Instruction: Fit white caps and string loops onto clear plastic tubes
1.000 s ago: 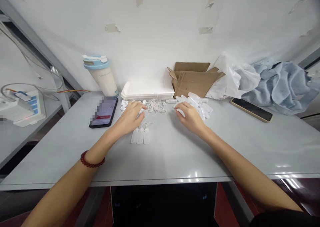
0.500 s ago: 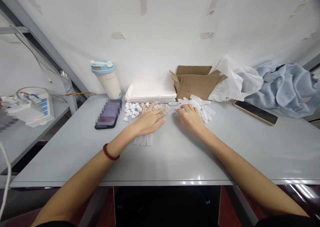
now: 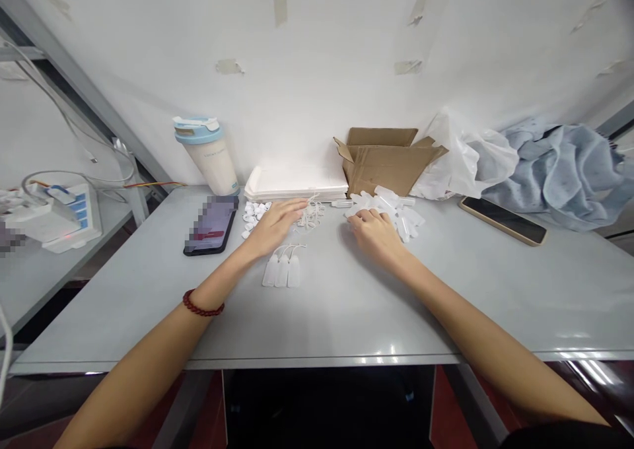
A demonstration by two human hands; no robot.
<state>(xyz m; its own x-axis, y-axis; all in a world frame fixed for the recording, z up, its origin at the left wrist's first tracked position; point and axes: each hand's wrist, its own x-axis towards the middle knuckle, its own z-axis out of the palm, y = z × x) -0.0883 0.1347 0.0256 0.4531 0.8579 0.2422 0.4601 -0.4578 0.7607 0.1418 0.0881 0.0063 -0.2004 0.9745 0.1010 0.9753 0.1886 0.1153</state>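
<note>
Translucent white plastic tags (image 3: pixel 405 222), heaped on the grey surface (image 3: pixel 327 323) at the right hand (image 3: pixel 375 233); curled fingers, grip impossible to tell. Best to pinch one lightly by its edge. Left hand (image 3: pixel 270 228) beside tangled white cords (image 3: pixel 314 216), with fingers extended, seemingly unloaded. Long axes every which way; for three looped translucent tags (image 3: pixel 281 274), parallel, loops pointing backward.

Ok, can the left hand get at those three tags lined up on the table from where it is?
Likely yes. The three tags lie uncovered just on the near side of the left hand, and nothing seems to stand between; drawing back slightly toward the person should be enough.
</note>
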